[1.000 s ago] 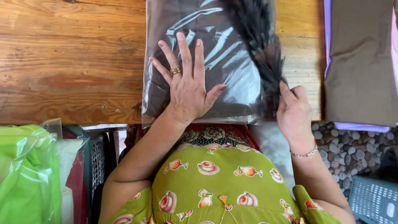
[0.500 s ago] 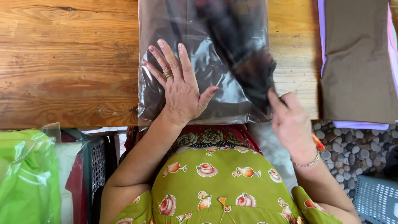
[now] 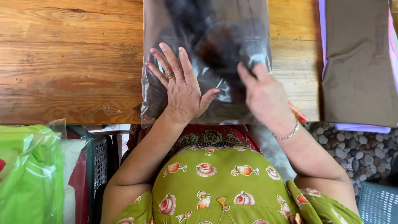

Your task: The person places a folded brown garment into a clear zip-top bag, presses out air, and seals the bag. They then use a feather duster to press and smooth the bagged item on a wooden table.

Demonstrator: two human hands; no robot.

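Note:
A clear plastic bag [image 3: 159, 29] lies on the wooden table [image 3: 70, 62], its open end toward me. Inside it is a dark, fuzzy bundle [image 3: 215, 45] with a brownish patch. My left hand [image 3: 182, 93], with a ring on one finger, lies flat on the bag's near left part with the fingers spread. My right hand [image 3: 265, 97], with a bracelet at the wrist, rests on the bag's near right part. Its fingers are stretched toward the dark bundle and blurred. I cannot tell if those fingers are on top of the plastic or inside the opening.
A folded brown cloth [image 3: 356, 62] lies on lilac and pink sheets at the table's right. Green goods in a clear bag [image 3: 25, 174] and a dark basket [image 3: 101, 159] stand at lower left. Pebble flooring [image 3: 352, 149] and a grey crate [image 3: 379, 203] are at lower right.
My right hand has moved up from the bag's near right corner onto the bag. The dark bundle has gone further into the bag. My left hand has stayed flat on it.

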